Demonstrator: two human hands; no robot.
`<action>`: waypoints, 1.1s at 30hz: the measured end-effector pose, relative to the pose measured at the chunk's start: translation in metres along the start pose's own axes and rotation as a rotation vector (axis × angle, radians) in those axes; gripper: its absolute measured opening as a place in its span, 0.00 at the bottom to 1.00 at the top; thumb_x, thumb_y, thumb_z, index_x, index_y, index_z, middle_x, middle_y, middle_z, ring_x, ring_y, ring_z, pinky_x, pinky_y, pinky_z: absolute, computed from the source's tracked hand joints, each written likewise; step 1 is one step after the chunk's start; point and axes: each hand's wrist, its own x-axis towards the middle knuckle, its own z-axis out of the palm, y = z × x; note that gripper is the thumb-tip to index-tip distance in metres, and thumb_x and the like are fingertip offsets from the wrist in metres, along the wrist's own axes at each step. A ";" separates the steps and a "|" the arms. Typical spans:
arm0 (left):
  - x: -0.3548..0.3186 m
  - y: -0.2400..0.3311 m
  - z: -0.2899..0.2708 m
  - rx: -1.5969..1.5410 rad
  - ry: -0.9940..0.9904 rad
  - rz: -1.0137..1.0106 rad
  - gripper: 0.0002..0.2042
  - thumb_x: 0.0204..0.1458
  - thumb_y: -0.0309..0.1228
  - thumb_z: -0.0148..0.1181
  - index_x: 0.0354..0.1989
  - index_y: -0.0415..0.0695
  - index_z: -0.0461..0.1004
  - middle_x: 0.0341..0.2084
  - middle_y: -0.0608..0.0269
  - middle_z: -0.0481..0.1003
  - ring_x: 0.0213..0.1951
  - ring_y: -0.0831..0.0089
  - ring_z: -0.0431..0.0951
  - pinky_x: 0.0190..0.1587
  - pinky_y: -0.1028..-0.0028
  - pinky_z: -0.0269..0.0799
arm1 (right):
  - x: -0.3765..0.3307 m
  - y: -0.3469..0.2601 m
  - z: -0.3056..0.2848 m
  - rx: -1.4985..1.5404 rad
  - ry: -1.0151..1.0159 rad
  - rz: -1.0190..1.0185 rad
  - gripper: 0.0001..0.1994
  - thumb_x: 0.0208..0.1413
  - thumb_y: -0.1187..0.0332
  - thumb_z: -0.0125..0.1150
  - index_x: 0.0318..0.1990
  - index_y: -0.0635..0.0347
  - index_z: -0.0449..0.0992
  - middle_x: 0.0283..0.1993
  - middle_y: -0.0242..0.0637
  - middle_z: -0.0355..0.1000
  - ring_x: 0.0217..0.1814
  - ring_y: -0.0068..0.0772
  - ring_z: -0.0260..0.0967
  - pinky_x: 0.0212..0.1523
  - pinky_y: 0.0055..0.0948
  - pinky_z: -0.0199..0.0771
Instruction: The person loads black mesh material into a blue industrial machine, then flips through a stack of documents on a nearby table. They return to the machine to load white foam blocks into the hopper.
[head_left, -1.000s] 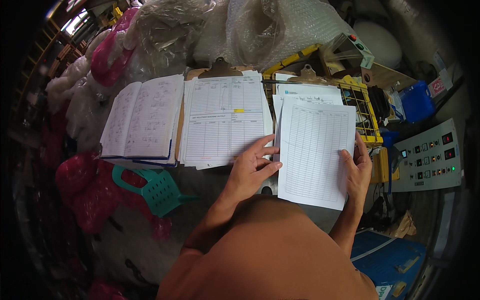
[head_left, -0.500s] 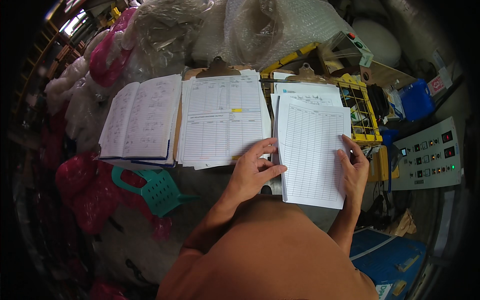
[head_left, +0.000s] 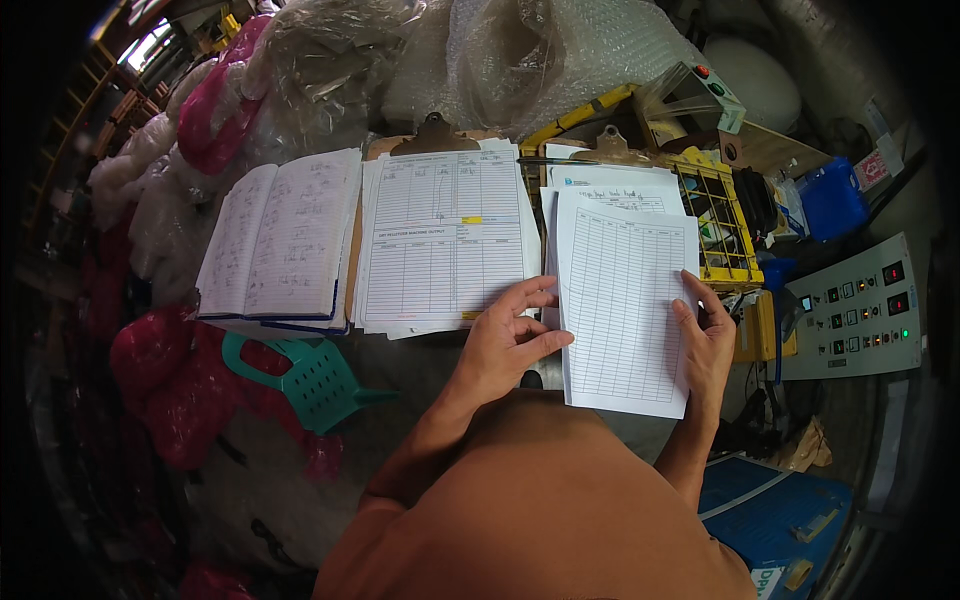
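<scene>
Head view: a sheaf of ruled sheets (head_left: pixel 630 310) sits right of centre in the frame, its upper part overlapping the papers on the right clipboard (head_left: pixel 613 150). It looks light and limp, easily creased, with loose leaves likely to slip over one another. The two long edges seem the best place to take hold, thumbs in front and fingers behind, pressing gently so that the paper does not buckle.

The right hand (head_left: pixel 709 338) is clamped on the right edge, its thumb flat on the front page and the index fingertip at the margin; the other fingers are partly hidden. The left hand (head_left: pixel 512 328) meets the left edge with its thumb tip, the fingers slightly curled and spread apart from the thumb; whether it pinches any pages cannot be told.

Both elbows are bent. The left forearm slants up and rightward from the lower centre, while the right one rises more steeply at the lower right. Left of the hands lie another clipboard of forms (head_left: pixel 445 250) and an open notebook (head_left: pixel 285 235).
</scene>
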 end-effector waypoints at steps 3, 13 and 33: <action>0.000 0.000 0.000 -0.047 -0.043 0.024 0.32 0.56 0.17 0.70 0.70 0.35 0.66 0.58 0.48 0.74 0.42 0.75 0.80 0.47 0.77 0.79 | -0.001 -0.002 0.002 0.029 -0.008 0.021 0.21 0.64 0.72 0.68 0.64 0.65 0.78 0.61 0.40 0.79 0.62 0.28 0.73 0.65 0.28 0.68; 0.001 -0.004 0.000 -0.133 -0.090 0.034 0.32 0.56 0.15 0.68 0.71 0.35 0.65 0.59 0.50 0.72 0.42 0.76 0.79 0.48 0.77 0.79 | -0.003 -0.005 0.006 0.041 -0.032 0.019 0.21 0.64 0.73 0.67 0.64 0.65 0.78 0.61 0.40 0.79 0.61 0.27 0.73 0.64 0.27 0.69; 0.002 -0.002 0.007 0.035 0.019 0.001 0.35 0.54 0.15 0.70 0.72 0.35 0.63 0.62 0.44 0.71 0.42 0.76 0.81 0.46 0.78 0.78 | -0.005 -0.017 0.012 -0.782 0.126 -0.270 0.29 0.49 0.65 0.80 0.62 0.49 0.81 0.77 0.48 0.60 0.80 0.54 0.53 0.78 0.54 0.51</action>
